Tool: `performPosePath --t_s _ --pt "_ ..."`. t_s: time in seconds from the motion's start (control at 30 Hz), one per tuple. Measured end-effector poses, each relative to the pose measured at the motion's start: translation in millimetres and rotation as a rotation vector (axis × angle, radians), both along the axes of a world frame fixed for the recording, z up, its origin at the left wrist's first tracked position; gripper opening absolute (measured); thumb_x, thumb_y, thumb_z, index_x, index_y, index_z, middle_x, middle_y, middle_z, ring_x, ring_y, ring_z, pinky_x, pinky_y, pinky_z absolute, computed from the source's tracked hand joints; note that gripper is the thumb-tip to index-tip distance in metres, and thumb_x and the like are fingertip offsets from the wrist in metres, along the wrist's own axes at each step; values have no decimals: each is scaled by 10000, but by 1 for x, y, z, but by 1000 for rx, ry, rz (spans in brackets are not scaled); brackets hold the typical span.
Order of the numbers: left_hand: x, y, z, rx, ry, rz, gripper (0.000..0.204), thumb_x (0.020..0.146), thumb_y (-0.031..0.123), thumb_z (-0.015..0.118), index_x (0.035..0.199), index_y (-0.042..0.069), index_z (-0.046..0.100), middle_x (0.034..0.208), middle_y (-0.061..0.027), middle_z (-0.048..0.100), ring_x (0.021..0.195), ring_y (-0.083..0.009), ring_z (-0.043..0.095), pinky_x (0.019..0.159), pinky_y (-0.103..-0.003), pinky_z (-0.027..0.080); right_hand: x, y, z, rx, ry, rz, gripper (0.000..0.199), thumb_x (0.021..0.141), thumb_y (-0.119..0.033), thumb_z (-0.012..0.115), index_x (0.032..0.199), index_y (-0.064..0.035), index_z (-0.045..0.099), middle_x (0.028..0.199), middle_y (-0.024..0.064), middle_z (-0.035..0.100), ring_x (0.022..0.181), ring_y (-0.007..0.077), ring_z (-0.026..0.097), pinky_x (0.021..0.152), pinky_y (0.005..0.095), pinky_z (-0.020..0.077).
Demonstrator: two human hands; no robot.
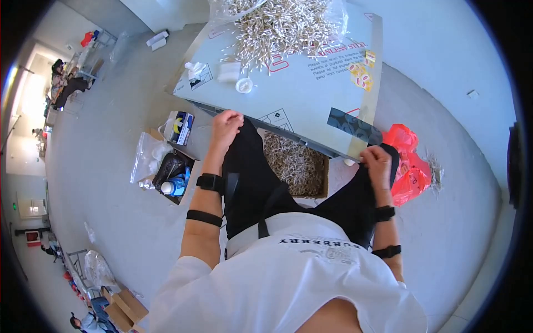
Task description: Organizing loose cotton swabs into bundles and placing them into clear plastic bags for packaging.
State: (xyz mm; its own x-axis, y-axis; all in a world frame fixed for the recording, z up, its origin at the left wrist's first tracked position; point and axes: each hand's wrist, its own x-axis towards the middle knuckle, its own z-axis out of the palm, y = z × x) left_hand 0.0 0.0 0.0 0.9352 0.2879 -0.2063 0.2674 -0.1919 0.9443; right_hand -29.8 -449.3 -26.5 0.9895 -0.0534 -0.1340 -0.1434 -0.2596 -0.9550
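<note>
Head view, left hand: the left hand [226, 126] is held over the left knee, by the near edge of the table [277, 95]; its fingers are bent inward in a narrow curl, and whether anything is pinched cannot be told
Head view, right hand: the right hand [377, 161] is held over the right knee, by the table's near right corner; its fingers are loosely curled, and a thin thing between them can be neither confirmed nor ruled out
Heap of white sticks: the heap [286, 33] is spread on the far part of the tabletop, ahead of both hands and well apart from them; the left hand is placed nearer; no single long axis is shown, the sticks being strewn every way
Small white tub: the tub [244, 85] is set between the left hand and the heap
Cardboard box: more sticks are held in the box [325, 180] on the floor between the legs
Hidden or cut off: the heap's far side is cut by the upper edge; the box is partly covered by the table; fingertips are blurred small
</note>
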Motion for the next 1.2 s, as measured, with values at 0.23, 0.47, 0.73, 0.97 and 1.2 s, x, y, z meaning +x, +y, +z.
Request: performPosePath --t_s 0.23,0.47,0.73,0.97,1.2 --pt "63 10 -14 592 -165 -100 262 751 102 727 996 35 668 993 -116 681 980 -287 631 828 -384 498 14 94 -12 251 209 157 111 900 -112 634 834 -27 658 732 7 664 619 55 565 546 202 428" --pt "105 -8 -14 1037 -349 -43 498 698 150 774 1164 86 609 1122 -134 616 1094 -356 541 928 -465 438 63 149 2 37 234 396 127 870 -123 654 861 2 633 695 70 647 601 152 610 567 300 502" --pt "97 7 -23 781 -116 25 563 664 175 813 1161 20 600 1147 -193 625 1080 -359 583 942 -422 461 157 266 -16 -219 -359 361 148 773 -141 700 886 -64 644 877 124 640 812 331 620 716 400 516" --pt "101 5 -32 702 -163 129 570 612 125 845 1117 1 610 1044 -183 663 967 -342 644 869 -397 505 193 317 -26 -585 -528 302 136 753 -149 687 871 -109 633 916 79 575 943 283 563 816 415 473" --pt "104 6 -34 660 -176 115 562 619 139 839 1114 4 610 1018 -173 666 938 -329 647 853 -385 507 173 254 -33 -603 -655 211 101 759 -121 661 809 -80 584 893 100 554 889 306 552 768 423 469"
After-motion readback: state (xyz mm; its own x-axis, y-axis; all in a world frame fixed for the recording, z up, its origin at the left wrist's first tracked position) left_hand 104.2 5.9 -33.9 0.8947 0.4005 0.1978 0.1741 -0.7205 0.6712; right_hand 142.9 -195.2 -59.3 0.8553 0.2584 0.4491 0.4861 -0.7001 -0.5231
